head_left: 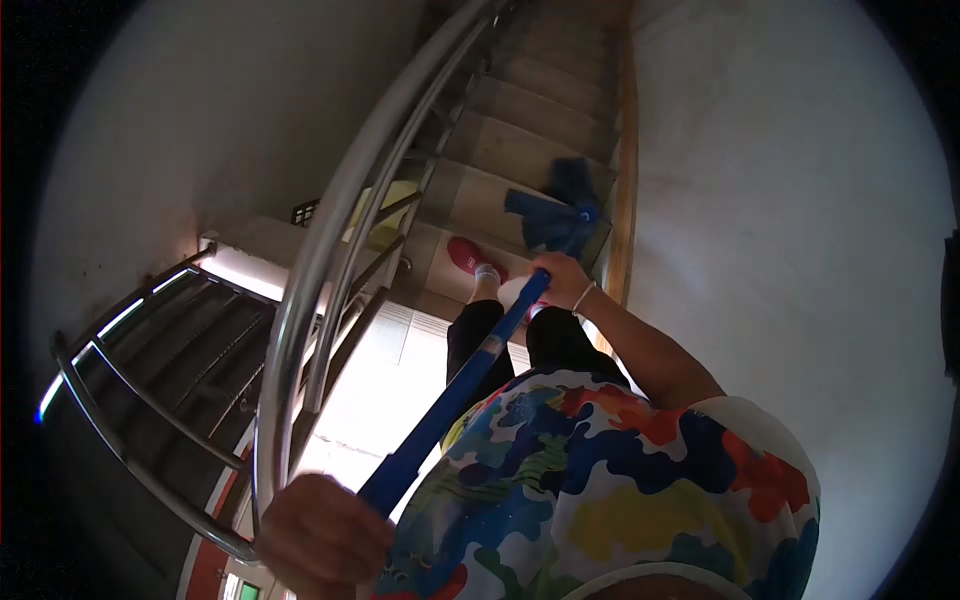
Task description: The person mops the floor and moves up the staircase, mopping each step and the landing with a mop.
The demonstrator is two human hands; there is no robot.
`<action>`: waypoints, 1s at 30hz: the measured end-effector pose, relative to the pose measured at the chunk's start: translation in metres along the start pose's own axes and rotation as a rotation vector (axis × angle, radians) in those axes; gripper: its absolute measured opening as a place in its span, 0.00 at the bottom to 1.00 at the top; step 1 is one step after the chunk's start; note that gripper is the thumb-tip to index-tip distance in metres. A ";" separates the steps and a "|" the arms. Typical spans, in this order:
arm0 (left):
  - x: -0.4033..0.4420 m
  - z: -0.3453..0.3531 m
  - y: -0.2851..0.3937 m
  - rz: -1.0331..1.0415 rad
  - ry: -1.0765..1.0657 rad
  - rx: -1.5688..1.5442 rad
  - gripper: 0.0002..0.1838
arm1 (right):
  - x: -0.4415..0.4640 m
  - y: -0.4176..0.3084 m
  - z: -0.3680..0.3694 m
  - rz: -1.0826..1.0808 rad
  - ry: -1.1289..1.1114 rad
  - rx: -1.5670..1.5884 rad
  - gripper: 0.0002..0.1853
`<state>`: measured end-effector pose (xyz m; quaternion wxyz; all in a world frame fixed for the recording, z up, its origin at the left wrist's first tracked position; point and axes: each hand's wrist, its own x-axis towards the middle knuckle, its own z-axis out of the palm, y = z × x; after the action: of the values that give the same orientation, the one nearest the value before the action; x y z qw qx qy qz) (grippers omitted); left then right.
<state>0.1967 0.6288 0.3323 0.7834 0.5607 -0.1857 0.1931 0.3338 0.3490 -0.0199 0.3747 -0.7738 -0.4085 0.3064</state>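
A blue mop handle (440, 410) runs diagonally across the front of my body. At its near end, lower left, my left hand (325, 535) is closed round it. Farther up the pole, my right hand (560, 280) grips it, with a thin bracelet at the wrist. Beyond that hand the blue mop head (560, 215) lies spread on a stair tread beside the wooden skirting, its far part blurred. My red shoe (465, 255) stands on a step just left of the pole; the other shoe is partly hidden behind the pole and my right hand.
Tiled stairs (510, 145) rise ahead. A curved metal handrail (340, 200) with lower bars runs along their left side. Wooden skirting (627, 160) and a pale wall (760, 200) border the right. Another railing (130, 460) stands at lower left, and something yellow-green (385, 215) shows behind the handrail.
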 end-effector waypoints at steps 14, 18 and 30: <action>0.034 -0.028 0.054 0.007 0.007 0.655 0.13 | 0.192 -0.095 0.076 -0.212 0.225 0.232 0.15; 0.042 -0.017 -0.001 0.021 0.018 0.883 0.12 | 0.209 -0.044 0.100 -0.254 0.118 0.229 0.12; 0.027 -0.023 -0.062 0.113 0.205 0.715 0.15 | 0.141 0.025 0.028 -0.060 -0.223 -0.067 0.13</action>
<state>0.2530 0.6350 0.2893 0.5406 0.7655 -0.0579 0.3440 0.3896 0.4705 -0.0792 0.3098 -0.7347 -0.4805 0.3653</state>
